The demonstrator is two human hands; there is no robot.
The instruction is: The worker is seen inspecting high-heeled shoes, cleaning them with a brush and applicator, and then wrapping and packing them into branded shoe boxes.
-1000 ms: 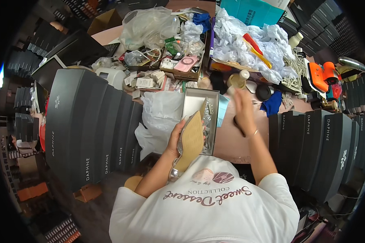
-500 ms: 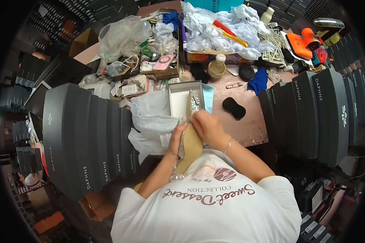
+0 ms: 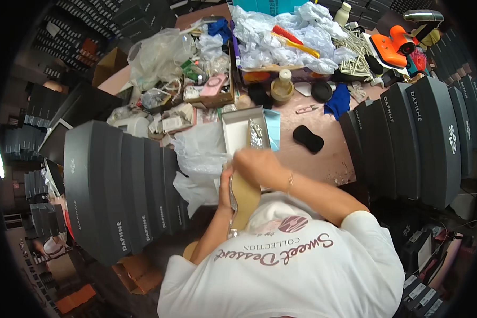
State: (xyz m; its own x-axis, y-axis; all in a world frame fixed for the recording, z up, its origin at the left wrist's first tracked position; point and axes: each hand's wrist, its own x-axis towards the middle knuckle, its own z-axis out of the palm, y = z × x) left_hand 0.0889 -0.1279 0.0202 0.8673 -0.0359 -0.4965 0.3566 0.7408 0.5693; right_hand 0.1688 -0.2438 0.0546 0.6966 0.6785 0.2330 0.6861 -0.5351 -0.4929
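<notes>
– How is the shoe (image 3: 245,197) held?
– It is gripped by the left hand (image 3: 225,190), sole showing, near the box (image 3: 234,132).
– And the right hand (image 3: 259,167)?
– Curled over its far end; whether anything is pinched cannot be told.

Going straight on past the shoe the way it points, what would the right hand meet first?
The right hand points leftward; the crumpled white wrapping looks first, though the left hand is close and depth is unclear.

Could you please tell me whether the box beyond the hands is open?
Open: the box shows its pale inside, with a silvery shoe in it.
</notes>
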